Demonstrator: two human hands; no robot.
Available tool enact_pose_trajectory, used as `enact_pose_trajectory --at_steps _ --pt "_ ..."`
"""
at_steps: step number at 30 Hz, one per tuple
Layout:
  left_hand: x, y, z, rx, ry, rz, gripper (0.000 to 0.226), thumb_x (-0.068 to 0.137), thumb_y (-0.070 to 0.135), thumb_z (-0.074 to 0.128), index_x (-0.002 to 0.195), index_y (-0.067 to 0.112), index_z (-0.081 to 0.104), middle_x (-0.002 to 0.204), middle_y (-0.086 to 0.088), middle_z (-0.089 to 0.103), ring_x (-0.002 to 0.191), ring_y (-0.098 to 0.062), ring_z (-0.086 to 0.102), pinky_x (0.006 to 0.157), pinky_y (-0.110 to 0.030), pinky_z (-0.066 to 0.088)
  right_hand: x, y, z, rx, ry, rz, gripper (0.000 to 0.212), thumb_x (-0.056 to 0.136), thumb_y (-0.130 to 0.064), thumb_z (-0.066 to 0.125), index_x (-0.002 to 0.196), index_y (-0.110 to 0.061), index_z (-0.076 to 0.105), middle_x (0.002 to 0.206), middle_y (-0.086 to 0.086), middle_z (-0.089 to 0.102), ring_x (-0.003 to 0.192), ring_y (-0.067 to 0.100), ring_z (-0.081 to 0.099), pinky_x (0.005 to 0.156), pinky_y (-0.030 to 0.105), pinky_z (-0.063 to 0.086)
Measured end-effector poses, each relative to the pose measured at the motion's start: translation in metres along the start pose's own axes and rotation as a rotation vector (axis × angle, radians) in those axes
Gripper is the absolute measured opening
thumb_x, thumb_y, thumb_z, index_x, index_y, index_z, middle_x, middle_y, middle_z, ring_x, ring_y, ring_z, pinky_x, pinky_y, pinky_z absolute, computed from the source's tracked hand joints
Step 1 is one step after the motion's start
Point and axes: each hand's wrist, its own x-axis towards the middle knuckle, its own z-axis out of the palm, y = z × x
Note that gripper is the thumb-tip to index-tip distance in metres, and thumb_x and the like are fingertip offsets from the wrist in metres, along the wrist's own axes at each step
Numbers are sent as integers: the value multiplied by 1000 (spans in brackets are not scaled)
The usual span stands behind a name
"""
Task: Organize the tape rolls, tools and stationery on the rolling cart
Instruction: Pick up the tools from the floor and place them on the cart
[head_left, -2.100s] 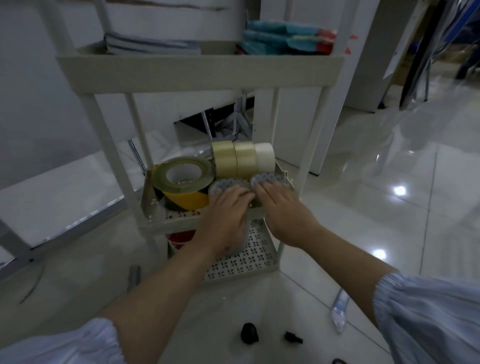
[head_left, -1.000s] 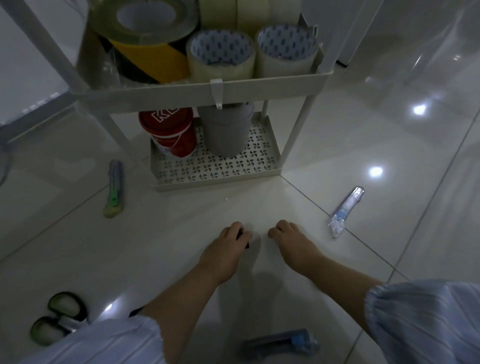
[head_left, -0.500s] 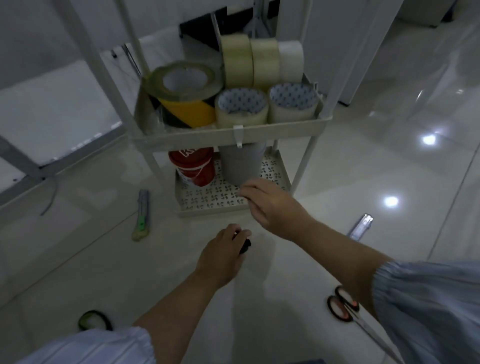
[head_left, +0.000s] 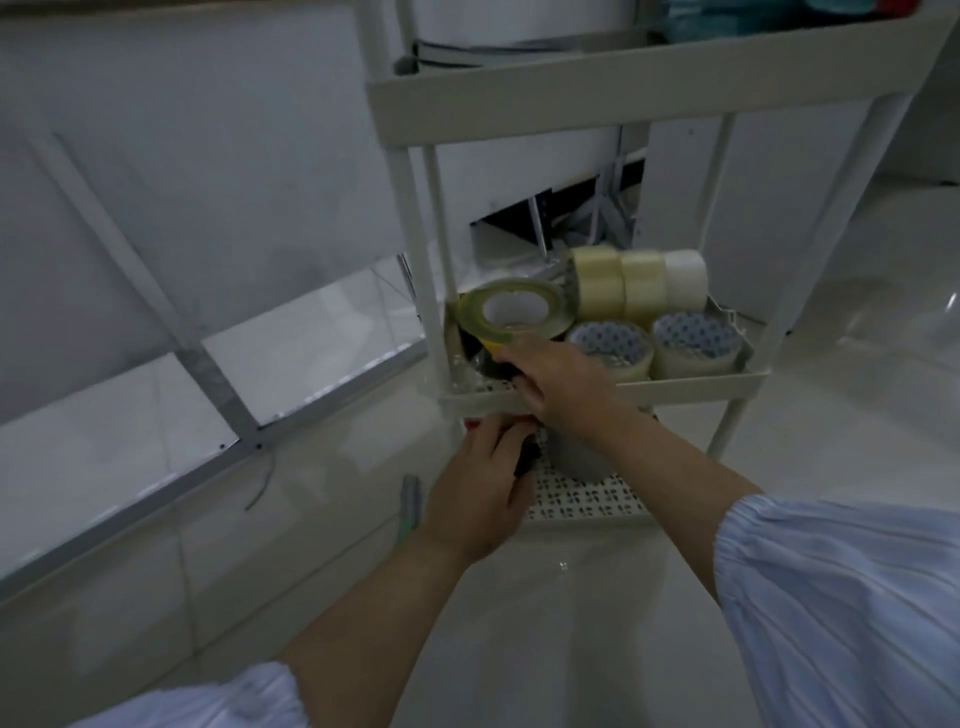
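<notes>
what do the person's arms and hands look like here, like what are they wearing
Both forearms are bare. Each arm has a loose, light blue sleeve of finely striped fabric, gathered into a puffed cuff partway up the forearm. The left hand and right hand wear no gloves; no rings, watch or bracelets are visible.

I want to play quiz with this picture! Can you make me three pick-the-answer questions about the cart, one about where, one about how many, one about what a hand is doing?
1. Where does the big yellow tape roll sit?
A. Middle shelf, left part
B. On the floor
C. Top shelf

2. How many rolls with blue-dotted cores lie flat at the front of the middle shelf?
A. Five
B. Two
C. None

3. What is the left hand doing?
A. Waving, fingers straight
B. Resting flat on the floor
C. Holding a small black thing

Answers: 1 A, it stands left of the other rolls there. 2 B, two sit side by side. 3 C, its fingers curl round the dark piece, below the right hand.
</notes>
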Motion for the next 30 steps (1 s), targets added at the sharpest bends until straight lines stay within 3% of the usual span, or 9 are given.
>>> enact_pose_trajectory --at_steps 3,8,15,18,20,22,25,27,30 --pt "9 -2 -16 -9 92 17 41 86 30 43 124 14 42 116 -16 53 94 -30 56 65 -39 56 2 -2 -5 80 52 106 40 79 -9 41 115 -3 58 108 22 66 96 35 62 81 43 50" --pt "28 -8 -35 56 200 -22 33 85 22 48 116 10 48 116 -15 57 100 -32 56 69 -40 55 1 8 -22 189 46 230 35 81 6 49 112 -4 61 111 15 67 99 25 61 82 22 42" --pt "53 -8 -26 227 129 -133 49 74 -2 65 121 7 54 120 -22 55 95 -42 59 57 -41 52 -10 2 -29 257 60 158 39 78 8 52 114 -6 60 107 15 67 95 25 62 85 33 50" --pt "56 0 -17 187 123 -198 52 82 -2 55 131 6 43 131 -26 46 116 -44 48 80 -51 52 -14 1 -24 226 28 133 39 78 7 52 114 -7 60 107 14 67 96 27 62 86 35 51" --pt "57 6 -16 53 105 -290 63 90 3 43 145 5 13 146 -24 29 135 -37 30 106 -49 36 -15 2 -21 205 -11 127 38 78 6 52 112 -7 60 107 14 68 97 27 62 85 33 51" --pt "54 9 -14 -58 56 -334 68 95 9 37 145 6 -9 154 -18 14 142 -28 14 114 -40 20 -17 3 -17 192 -34 125 36 76 6 53 109 -5 61 105 15 68 95 28 62 81 28 47" --pt "37 7 -12 -120 54 -223 63 95 14 32 144 2 -5 155 -19 11 144 -29 11 117 -44 20 -20 0 -10 134 2 91 31 75 0 51 104 -3 62 100 16 69 91 28 62 76 21 40" --pt "22 1 -7 -109 91 -113 60 93 22 27 144 -1 5 151 -25 19 141 -36 19 114 -49 24 -24 -5 -3 138 51 72 27 76 -2 50 100 0 62 96 19 67 89 27 59 76 26 43" --pt "-9 -12 5 -5 66 -41 60 89 22 31 142 6 9 147 -26 29 137 -34 23 110 -51 16 -38 -16 11 131 180 12 24 77 0 49 98 5 61 96 22 65 95 22 50 87 27 40"
